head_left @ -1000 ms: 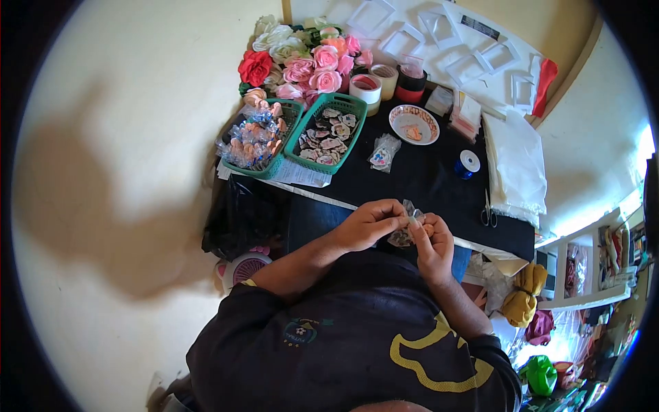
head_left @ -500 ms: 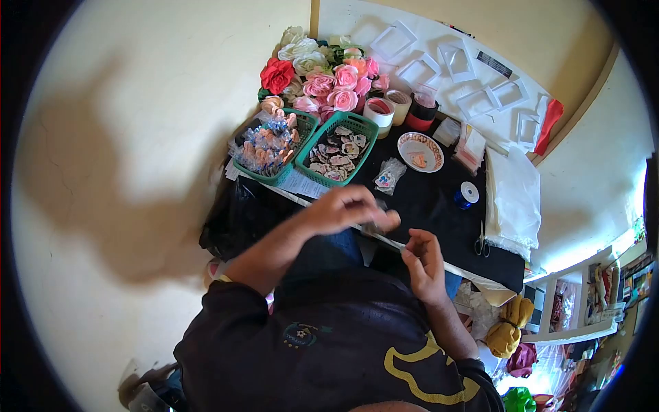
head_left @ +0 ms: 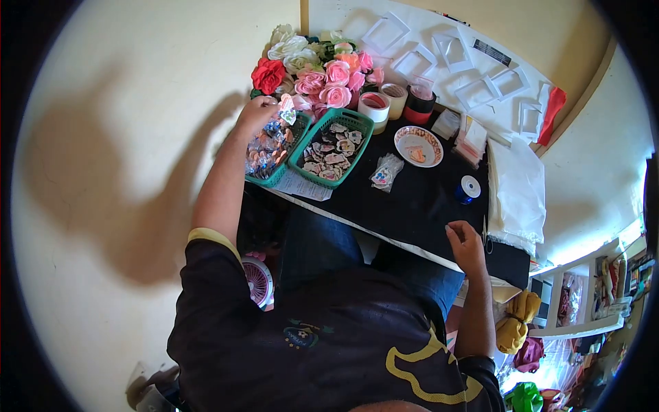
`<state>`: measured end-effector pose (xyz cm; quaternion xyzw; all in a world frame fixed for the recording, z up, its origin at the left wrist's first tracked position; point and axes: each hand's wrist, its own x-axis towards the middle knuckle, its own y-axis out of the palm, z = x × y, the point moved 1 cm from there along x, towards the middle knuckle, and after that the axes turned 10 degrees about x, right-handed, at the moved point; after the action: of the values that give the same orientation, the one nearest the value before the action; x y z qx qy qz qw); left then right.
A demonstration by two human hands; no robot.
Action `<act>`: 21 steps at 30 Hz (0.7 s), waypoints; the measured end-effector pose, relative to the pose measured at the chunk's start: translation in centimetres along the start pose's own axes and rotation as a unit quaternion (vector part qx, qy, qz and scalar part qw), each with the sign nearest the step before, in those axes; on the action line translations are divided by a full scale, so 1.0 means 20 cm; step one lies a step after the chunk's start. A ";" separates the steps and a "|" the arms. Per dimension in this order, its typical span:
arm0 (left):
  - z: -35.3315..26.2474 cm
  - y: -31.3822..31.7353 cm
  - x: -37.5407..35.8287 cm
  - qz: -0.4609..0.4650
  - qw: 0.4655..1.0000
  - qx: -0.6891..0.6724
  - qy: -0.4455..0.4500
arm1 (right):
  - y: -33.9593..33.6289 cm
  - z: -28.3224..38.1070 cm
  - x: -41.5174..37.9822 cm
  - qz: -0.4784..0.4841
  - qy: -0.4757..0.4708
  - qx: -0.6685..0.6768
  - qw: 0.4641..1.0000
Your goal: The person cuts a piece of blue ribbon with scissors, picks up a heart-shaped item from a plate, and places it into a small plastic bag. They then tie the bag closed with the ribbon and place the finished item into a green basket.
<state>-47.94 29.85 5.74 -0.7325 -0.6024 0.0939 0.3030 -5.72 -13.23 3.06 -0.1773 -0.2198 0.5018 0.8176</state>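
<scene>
1. a second before, both hands had been together at the near edge of the bench (head_left: 412, 199), working a small clear packet between the fingertips; by now they had split well apart
2. the left hand (head_left: 255, 113) had travelled out to the far left green basket (head_left: 269, 180), the one heaped with wrapped packets (head_left: 264, 147), and hung over its far end
3. that hand was pinched shut on a small wrapped packet (head_left: 287, 110), held at the fingertips just above the heap; the packet looked finished and about to join the others, though it had not yet been let go
4. the right hand (head_left: 465, 240) had dropped to the near right edge of the bench, fingers loosely curled and holding nothing, close beside the scissors (head_left: 486, 233)
5. the second green basket (head_left: 333, 147), full of loose unwrapped pieces, sat just right of the first, between the two hands and nearer the left one
6. one lone packet (head_left: 384, 172) lay on the black cloth near that basket, and a patterned bowl (head_left: 417, 145) stood beyond it
7. artificial roses (head_left: 312, 72) and tape rolls (head_left: 395, 99) lined the far edge; a blue ribbon spool (head_left: 468, 187) sat toward the right
</scene>
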 end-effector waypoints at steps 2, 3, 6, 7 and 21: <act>0.10 0.02 0.10 0.013 0.999 0.034 -0.012 | 0.02 -0.11 0.02 -0.003 0.020 0.024 1.000; 0.18 0.04 0.17 0.026 0.996 0.081 0.001 | 0.03 -0.19 0.03 0.003 0.033 0.037 0.999; 0.21 0.08 0.20 0.048 0.990 0.130 0.021 | 0.08 -0.25 0.02 -0.006 0.065 0.042 0.997; 0.19 0.08 0.20 0.051 0.976 0.213 0.020 | 0.10 -0.26 0.02 -0.046 0.033 0.002 0.998; -0.41 0.27 -0.09 -0.112 0.888 0.437 0.088 | 0.18 -0.16 0.00 -0.120 -0.117 -0.165 0.972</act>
<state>-39.83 24.97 8.77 -0.4590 -0.5496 0.2482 0.6523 -6.67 -11.95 -1.47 -0.2219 -0.4134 0.3747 0.7997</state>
